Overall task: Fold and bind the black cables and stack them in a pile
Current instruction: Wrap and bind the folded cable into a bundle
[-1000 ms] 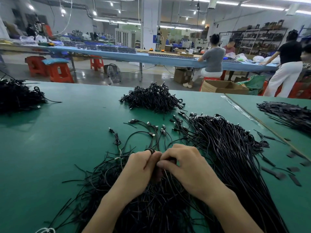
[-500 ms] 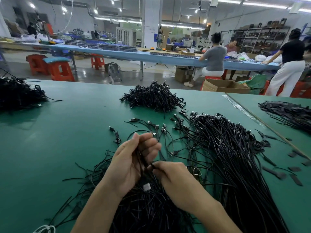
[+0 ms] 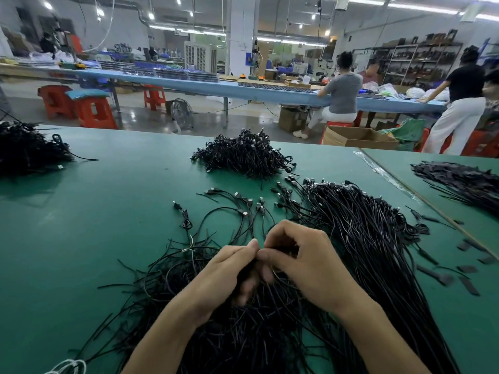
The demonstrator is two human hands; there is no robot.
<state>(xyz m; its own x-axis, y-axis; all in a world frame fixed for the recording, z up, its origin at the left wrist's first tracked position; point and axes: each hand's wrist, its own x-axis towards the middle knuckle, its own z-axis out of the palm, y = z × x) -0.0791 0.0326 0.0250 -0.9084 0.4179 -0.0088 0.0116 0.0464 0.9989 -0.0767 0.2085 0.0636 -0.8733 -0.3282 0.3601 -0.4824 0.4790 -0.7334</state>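
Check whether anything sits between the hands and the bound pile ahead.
The left hand and right hand pinch a cable. Between them and the pile lie only loose cables, flat on the mat. Lifted, the cable should likely clear them.

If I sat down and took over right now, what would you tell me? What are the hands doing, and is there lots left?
Left hand: fingers curled, pinching one cable.
Right hand: fingers curled round the same cable, thumb tip against the left thumb.
Whether that cable is tied yet is hidden by the fingers.
Done: a pile of bound cables sits farther back on the green table.
Left: lots. The loose cables spread beside and under the hands, unfolded.
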